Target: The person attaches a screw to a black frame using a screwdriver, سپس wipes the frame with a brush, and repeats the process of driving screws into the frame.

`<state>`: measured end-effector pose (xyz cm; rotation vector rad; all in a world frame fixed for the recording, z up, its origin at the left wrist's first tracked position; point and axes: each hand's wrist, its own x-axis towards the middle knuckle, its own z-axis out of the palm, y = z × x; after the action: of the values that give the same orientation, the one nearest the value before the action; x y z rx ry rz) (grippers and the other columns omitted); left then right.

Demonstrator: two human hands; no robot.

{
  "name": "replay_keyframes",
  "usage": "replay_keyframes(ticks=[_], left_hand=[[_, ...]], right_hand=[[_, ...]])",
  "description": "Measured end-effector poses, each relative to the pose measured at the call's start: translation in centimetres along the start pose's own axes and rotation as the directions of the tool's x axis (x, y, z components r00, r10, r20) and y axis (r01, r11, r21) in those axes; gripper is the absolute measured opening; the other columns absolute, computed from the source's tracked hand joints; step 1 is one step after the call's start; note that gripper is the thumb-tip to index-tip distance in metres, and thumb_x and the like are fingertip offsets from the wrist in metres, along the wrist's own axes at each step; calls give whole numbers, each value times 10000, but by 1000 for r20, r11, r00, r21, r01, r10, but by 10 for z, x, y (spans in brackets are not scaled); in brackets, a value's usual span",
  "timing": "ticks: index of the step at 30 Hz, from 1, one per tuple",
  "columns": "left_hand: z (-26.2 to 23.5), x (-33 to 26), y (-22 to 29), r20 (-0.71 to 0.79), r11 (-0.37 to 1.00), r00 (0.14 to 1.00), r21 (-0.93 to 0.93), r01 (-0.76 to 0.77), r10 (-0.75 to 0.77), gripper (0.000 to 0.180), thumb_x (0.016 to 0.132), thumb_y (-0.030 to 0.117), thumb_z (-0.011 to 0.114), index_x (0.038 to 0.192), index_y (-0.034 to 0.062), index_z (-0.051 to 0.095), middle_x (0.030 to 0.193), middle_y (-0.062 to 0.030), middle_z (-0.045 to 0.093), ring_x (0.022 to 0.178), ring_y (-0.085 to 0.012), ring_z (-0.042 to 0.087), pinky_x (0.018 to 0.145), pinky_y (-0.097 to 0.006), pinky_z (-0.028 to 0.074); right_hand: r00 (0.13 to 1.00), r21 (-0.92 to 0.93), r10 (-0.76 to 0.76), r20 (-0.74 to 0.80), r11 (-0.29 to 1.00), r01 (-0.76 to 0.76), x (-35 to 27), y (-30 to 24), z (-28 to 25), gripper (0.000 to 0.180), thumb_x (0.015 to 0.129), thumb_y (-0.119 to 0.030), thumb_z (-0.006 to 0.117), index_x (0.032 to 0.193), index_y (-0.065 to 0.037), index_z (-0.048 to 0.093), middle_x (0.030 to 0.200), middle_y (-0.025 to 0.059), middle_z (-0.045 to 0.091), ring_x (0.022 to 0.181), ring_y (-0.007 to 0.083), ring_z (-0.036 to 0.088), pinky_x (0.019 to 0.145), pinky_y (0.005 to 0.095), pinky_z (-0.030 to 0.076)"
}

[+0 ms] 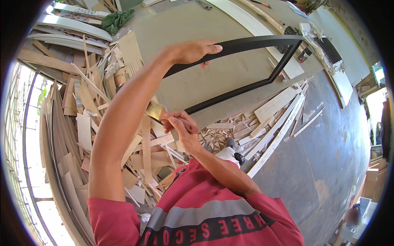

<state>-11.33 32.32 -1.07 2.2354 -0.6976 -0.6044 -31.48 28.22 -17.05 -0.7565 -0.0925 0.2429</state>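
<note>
A black rectangular frame (256, 43) is held up and tilted over the work surface. My left hand (196, 51) is closed around its far rail, thumb on top. Closer to my body, my right hand (183, 126) is closed on a paintbrush (154, 110) with a yellowish, brass-coloured end. The brush end lies against or just beside the frame's near left part. My left forearm crosses in front of that corner and hides it, so I cannot tell whether they touch.
Wood offcuts (84, 96) are heaped at left, with more scraps and long strips (279, 135) below the work surface (164, 28). A dark green cloth (117, 21) lies far left. A small dark can (304, 54) stands beyond the frame's right end. Grey floor (328, 143) spreads right.
</note>
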Motion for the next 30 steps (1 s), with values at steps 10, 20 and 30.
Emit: replay_keyframes(ticks=[10,20,30], left_hand=[[0,3,13,5,999,1000,-41,28,-28,702,1015,572,457,1385,-23,505,969,-107,657,900,-180,639,1027,-360,400],[-5,2,13,22,999,999,-36,36,-36,699,1021,570,445,1427,3,493,1004,-126,671,906,-189,653,1034,-380,397],[-2,5,12,-23,999,999,-25,28,-29,645,1025,558,439,1317,-5,557,1045,-126,671,883,-198,652,945,-366,458]], right_hand=[[942,-901,-210,262,298,317,-5,58,-93,131,975,-104,571,1067,-13,587,939,165,666,821,284,648,721,374,529],[908,-937,-283,308,73,341,1,42,-141,200,948,-174,580,1088,-34,606,990,175,639,784,382,633,714,469,529],[713,-762,325,621,37,647,-18,13,-85,233,891,-136,598,1090,-124,719,1104,126,700,1002,332,668,795,444,574]])
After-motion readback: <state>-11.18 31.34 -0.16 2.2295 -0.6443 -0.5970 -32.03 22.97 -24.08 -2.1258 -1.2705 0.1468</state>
